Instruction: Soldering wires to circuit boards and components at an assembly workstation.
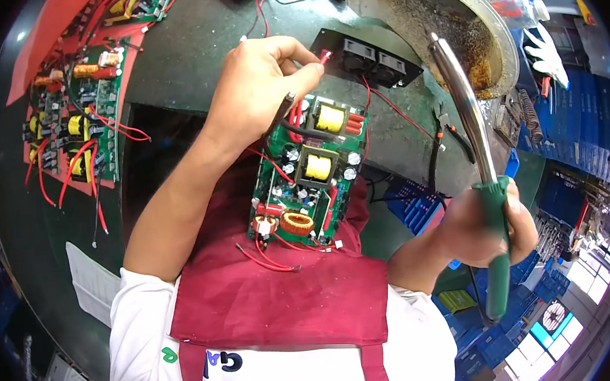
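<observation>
My left hand (250,87) pinches a short red wire end (325,56) between thumb and fingers, beside the near-left corner of a black panel with sockets (370,60). Just below that hand is a green circuit board (301,183) with yellow-wound transformers, a copper coil and loose red wires, at the bench edge against my maroon apron. A thick black cable (307,131) crosses its upper end. In my right hand (490,226) is a soldering iron (469,113), gripped by its green handle. Its long metal barrel points up, the tip in front of a sooty round metal basin (420,20).
Cutting pliers (449,129) lie on the bench right of the board. To the left, several similar circuit boards (77,115) with trailing red wires rest on pinkish-red sheets. A white glove (545,57), a clear bottle (520,12) and a metal spring (530,115) are at the far right.
</observation>
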`<action>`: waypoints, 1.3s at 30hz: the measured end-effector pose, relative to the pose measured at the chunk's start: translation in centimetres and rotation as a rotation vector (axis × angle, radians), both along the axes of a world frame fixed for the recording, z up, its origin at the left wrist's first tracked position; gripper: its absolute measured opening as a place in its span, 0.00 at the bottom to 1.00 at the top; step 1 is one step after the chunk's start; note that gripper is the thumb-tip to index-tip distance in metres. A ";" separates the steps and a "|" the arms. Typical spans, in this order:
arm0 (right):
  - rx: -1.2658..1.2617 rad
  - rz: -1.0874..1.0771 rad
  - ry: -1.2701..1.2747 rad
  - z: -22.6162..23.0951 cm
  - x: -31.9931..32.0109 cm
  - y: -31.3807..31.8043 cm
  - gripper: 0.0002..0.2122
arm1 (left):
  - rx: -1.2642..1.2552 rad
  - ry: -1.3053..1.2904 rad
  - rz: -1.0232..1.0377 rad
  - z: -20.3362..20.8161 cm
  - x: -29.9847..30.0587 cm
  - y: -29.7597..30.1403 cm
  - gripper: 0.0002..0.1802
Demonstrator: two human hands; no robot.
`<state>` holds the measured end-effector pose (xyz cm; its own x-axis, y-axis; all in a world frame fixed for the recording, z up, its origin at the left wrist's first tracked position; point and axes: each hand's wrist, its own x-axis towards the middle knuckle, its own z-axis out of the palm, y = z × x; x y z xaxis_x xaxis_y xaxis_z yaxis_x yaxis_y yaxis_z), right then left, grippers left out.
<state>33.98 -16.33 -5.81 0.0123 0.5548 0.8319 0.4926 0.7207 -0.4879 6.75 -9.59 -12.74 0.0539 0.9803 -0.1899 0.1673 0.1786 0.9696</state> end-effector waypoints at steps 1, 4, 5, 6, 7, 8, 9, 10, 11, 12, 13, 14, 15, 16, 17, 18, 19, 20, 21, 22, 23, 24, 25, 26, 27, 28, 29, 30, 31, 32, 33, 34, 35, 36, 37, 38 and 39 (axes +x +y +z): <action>-0.002 0.019 0.023 0.4 0.1 0.1 0.26 | 0.010 0.026 -0.003 0.1 0.0 0.0 0.10; -0.038 0.072 0.129 1.3 -0.5 0.8 0.23 | 0.036 0.094 -0.004 0.2 0.0 0.2 0.11; -0.058 0.046 0.169 1.6 -0.8 1.1 0.22 | 0.058 0.133 -0.003 0.2 0.0 0.2 0.12; -0.076 -0.017 0.168 1.8 -1.3 1.5 0.22 | 0.050 0.131 -0.006 0.2 -0.1 0.3 0.12; -0.094 -0.041 0.231 2.1 -1.7 1.9 0.22 | 0.049 0.151 -0.017 0.2 -0.1 0.4 0.13; -0.102 -0.065 0.220 2.4 -2.2 2.4 0.22 | 0.046 0.171 -0.024 0.2 -0.1 0.4 0.13; -0.116 -0.088 0.246 2.6 -2.7 2.8 0.22 | 0.044 0.169 -0.027 0.2 -0.1 0.4 0.13; -0.139 -0.064 0.287 3.1 -3.1 3.4 0.21 | 0.040 0.167 -0.025 0.2 -0.1 0.4 0.14; -0.152 -0.114 0.248 3.5 -3.6 3.9 0.20 | 0.037 0.170 -0.021 0.2 -0.1 0.5 0.14; -0.170 -0.127 0.249 3.9 -3.9 4.5 0.19 | 0.035 0.165 -0.020 0.3 -0.1 0.5 0.14; -0.178 -0.133 0.245 4.1 -4.3 5.3 0.18 | 0.040 0.170 -0.026 0.4 -0.1 0.5 0.14; -0.163 -0.105 0.250 4.3 -4.8 6.1 0.16 | 0.042 0.183 -0.030 0.5 -0.1 0.6 0.14; -0.160 -0.094 0.250 4.5 -5.2 6.9 0.15 | 0.044 0.174 -0.028 0.6 -0.2 0.6 0.14; -0.108 -0.026 0.108 4.8 -5.5 7.7 0.08 | 0.024 0.199 -0.037 0.7 -0.2 0.7 0.15; -0.096 0.025 0.003 5.1 -6.0 8.2 0.06 | 0.034 0.226 -0.043 0.7 -0.2 0.8 0.15; -0.138 0.056 -0.030 5.3 -6.4 8.7 0.06 | 0.003 0.225 -0.042 0.8 -0.2 0.8 0.15; -0.224 0.002 -0.007 5.5 -7.0 8.8 0.06 | 0.000 0.219 -0.056 0.9 -0.3 0.9 0.15; -0.322 -0.014 0.033 5.6 -7.6 8.9 0.06 | 0.015 0.225 -0.066 0.9 -0.3 1.0 0.15; -0.336 -0.004 0.028 5.8 -8.2 8.9 0.07 | -0.003 0.213 -0.066 0.9 -0.3 1.1 0.15; -0.351 -0.023 0.061 5.6 -8.9 9.1 0.08 | 0.012 0.219 -0.075 0.9 -0.4 1.2 0.15; -0.361 -0.032 0.076 5.7 -9.3 9.4 0.09 | 0.022 0.239 -0.084 0.8 -0.4 1.2 0.15; -0.370 -0.041 0.093 5.7 -9.7 9.6 0.10 | 0.024 0.225 -0.083 0.8 -0.4 1.2 0.15; -0.378 0.004 0.053 5.8 -9.9 9.9 0.10 | 0.022 0.230 -0.090 0.8 -0.5 1.2 0.15; -0.385 0.049 0.014 5.8 -10.0 10.2 0.10 | 0.038 0.238 -0.096 0.8 -0.5 1.2 0.15; -0.389 0.072 -0.006 5.8 -10.1 10.6 0.10 | 0.019 0.234 -0.098 0.8 -0.5 1.2 0.15; -0.393 0.094 -0.026 5.7 -10.1 11.0 0.10 | 0.016 0.223 -0.100 0.8 -0.5 1.2 0.16; -0.360 0.142 -0.065 5.5 -10.3 11.6 0.10 | 0.019 0.214 -0.101 0.8 -0.5 1.2 0.16; -0.350 0.163 -0.075 5.4 -10.4 11.7 0.09 | 0.013 0.211 -0.102 0.8 -0.5 1.2 0.16; -0.360 0.158 -0.084 5.3 -10.5 11.6 0.09 | 0.018 0.211 -0.098 0.8 -0.5 1.2 0.16; -0.372 0.151 -0.089 5.3 -10.6 11.4 0.08 | 0.023 0.211 -0.094 0.8 -0.4 1.2 0.17; -0.383 0.145 -0.094 5.3 -10.8 11.2 0.08 | 0.022 0.210 -0.094 0.9 -0.4 1.2 0.17; -0.392 0.145 -0.100 5.4 -11.1 11.0 0.08 | 0.020 0.215 -0.093 0.9 -0.4 1.2 0.16; -0.396 0.142 -0.106 5.5 -11.3 10.8 0.08 | 0.017 0.220 -0.091 0.9 -0.4 1.2 0.16; -0.406 0.140 -0.108 5.7 -11.6 10.7 0.08 | 0.016 0.220 -0.091 0.9 -0.5 1.2 0.16; -0.414 0.139 -0.113 5.8 -11.9 10.7 0.08 | 0.003 0.226 -0.096 1.0 -0.5 1.2 0.16; -0.427 0.137 -0.115 6.0 -12.1 10.6 0.08 | 0.009 0.229 -0.099 1.0 -0.5 1.2 0.16; -0.438 0.137 -0.118 6.2 -12.4 10.6 0.08 | -0.011 0.232 -0.103 0.9 -0.5 1.2 0.16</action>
